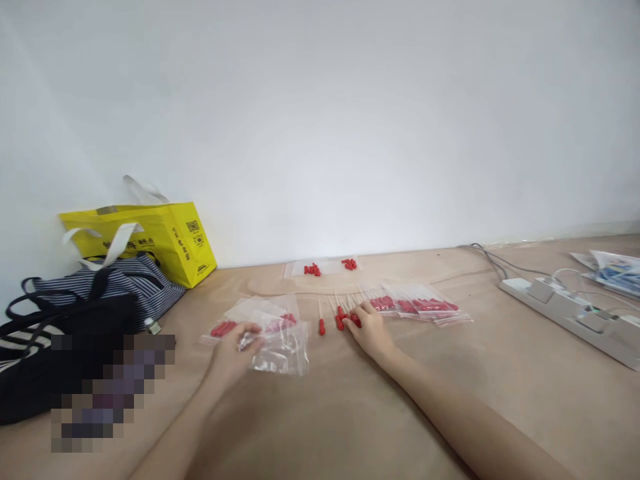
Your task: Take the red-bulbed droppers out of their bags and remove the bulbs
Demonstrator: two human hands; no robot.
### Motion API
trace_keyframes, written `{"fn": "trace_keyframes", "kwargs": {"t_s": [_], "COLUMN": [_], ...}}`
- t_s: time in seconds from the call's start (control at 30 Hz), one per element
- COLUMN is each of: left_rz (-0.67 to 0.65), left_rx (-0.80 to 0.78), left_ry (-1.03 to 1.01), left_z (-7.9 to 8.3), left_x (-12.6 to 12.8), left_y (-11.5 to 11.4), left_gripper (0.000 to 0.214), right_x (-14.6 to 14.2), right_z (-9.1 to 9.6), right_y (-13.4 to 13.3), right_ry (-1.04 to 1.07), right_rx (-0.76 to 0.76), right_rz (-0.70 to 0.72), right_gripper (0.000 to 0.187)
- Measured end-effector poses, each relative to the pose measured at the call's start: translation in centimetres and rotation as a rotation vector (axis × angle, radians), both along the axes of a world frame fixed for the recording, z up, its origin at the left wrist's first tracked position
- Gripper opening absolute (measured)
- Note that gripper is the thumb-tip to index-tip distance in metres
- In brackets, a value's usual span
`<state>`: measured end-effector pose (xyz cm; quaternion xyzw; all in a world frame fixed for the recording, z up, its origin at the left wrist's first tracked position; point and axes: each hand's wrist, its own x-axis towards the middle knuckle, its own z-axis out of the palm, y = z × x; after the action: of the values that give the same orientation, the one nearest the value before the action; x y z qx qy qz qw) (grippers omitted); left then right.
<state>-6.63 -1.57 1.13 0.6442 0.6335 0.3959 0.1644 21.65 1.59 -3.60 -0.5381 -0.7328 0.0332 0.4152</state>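
My left hand (235, 352) pinches a clear zip bag (280, 357) that looks empty, its mouth edge to the right. Beneath that bag lie other clear bags with red-tipped sticks (223, 329) inside. My right hand (371, 328) has its fingers curled down over a small group of loose red-tipped sticks (341, 319), their thin pale shafts pointing away from me. A single red-tipped stick (321, 325) lies apart, between my hands. Just beyond my right hand is a row of filled bags (425, 303), overlapping one another.
By the wall lies another bag with red tips (313, 270). A yellow tote bag (183, 240), a striped bag (163, 283) and a black bag (90, 333) crowd the left. On the right are a white power strip (570, 320) with cables and some printed packets (617, 270).
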Motion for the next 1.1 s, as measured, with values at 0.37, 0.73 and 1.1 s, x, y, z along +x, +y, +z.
{"fn": "trace_keyframes", "kwargs": {"t_s": [0.37,0.73,1.1], "left_rz": [0.027,-0.497,-0.416], "left_rx": [0.135,0.172,0.201], "left_ry": [0.514,0.889,1.005], "left_z": [3.1,0.6,1.0], "left_x": [-4.6,2.9,6.1], "left_y": [7.5,2.2,-0.3], "left_gripper": [0.034,0.024,0.025], "right_x": [0.1,0.6,1.9], "right_z": [0.0,0.6,0.4], "right_y": [-1.1,-2.8,-4.5], "right_ry": [-0.226,-0.306,-0.234], "right_rx": [0.078,0.105,0.09], "right_rz": [-0.016,-0.001,0.079], "right_gripper": [0.015,0.016,0.013]}}
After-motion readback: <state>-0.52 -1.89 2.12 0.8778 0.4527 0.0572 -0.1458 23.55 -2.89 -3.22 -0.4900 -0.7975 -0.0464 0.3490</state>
